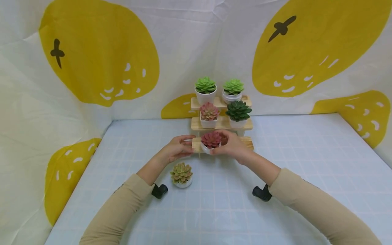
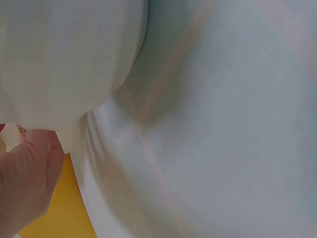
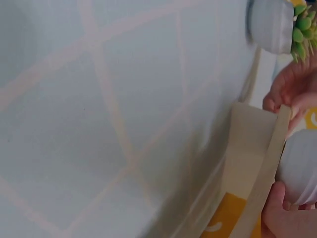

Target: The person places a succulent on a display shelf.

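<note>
My right hand (image 1: 231, 144) grips a small white pot with a red succulent (image 1: 211, 139) at the left part of the lowest step of a wooden tiered plant stand (image 1: 196, 144). In the right wrist view that pot (image 3: 299, 166) sits right at the step's board (image 3: 265, 173), with the thumb low against it. My left hand (image 1: 177, 149) pinches the left end of the same step between thumb and fingers. Below the left hand, a yellow-green succulent in a white pot (image 1: 182, 174) stands on the table; its pot (image 2: 64, 59) fills the left wrist view's upper left.
On the top step are two bright green succulents (image 1: 205, 85) (image 1: 233, 87) in white pots. The middle step carries a pink succulent (image 1: 209, 112) and a dark green one (image 1: 238, 110). A lemon-print cloth (image 1: 196, 41) hangs behind the pale blue checked tablecloth (image 1: 214, 211).
</note>
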`<state>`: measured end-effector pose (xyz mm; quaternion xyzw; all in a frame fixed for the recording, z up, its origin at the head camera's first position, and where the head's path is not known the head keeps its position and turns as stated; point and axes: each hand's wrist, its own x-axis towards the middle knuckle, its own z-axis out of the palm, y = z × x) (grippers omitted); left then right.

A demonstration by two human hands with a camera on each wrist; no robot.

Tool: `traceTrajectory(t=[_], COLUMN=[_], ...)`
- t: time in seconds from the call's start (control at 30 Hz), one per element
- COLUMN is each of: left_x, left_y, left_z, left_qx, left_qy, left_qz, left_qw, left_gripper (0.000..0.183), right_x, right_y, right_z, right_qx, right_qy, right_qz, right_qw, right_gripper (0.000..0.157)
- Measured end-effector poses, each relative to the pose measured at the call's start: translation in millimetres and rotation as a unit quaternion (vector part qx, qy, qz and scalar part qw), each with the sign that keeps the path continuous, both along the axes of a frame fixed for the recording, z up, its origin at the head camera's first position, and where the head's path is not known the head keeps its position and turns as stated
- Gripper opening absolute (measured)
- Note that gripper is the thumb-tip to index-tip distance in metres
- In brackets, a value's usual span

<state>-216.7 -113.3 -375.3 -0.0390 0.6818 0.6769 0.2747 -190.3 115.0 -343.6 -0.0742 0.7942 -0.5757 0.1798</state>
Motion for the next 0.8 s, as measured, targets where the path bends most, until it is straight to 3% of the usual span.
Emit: traceTrajectory(t=[0.2,0.8], left_x=[0.5,-0.1], left_y=[-0.5,-1.6], left_z=[0.8,-1.4], left_qx=[0.001,-0.003], left_qy=[-0.001,0.007], left_qz=[-0.001,-0.005], left_qw=[1.0,1.0], left_gripper=[0.061,0.059], right_x=[-2.7,-0.3], right_y=[-2.8,-4.0], right_z=[-0.1,-2.4], right_qx=[0.007,-0.038], right_qy=[0.005,0.015], right_qz=[-0.013,-0.022], right_qw=[1.0,0.999], right_gripper=[0.07,0.07])
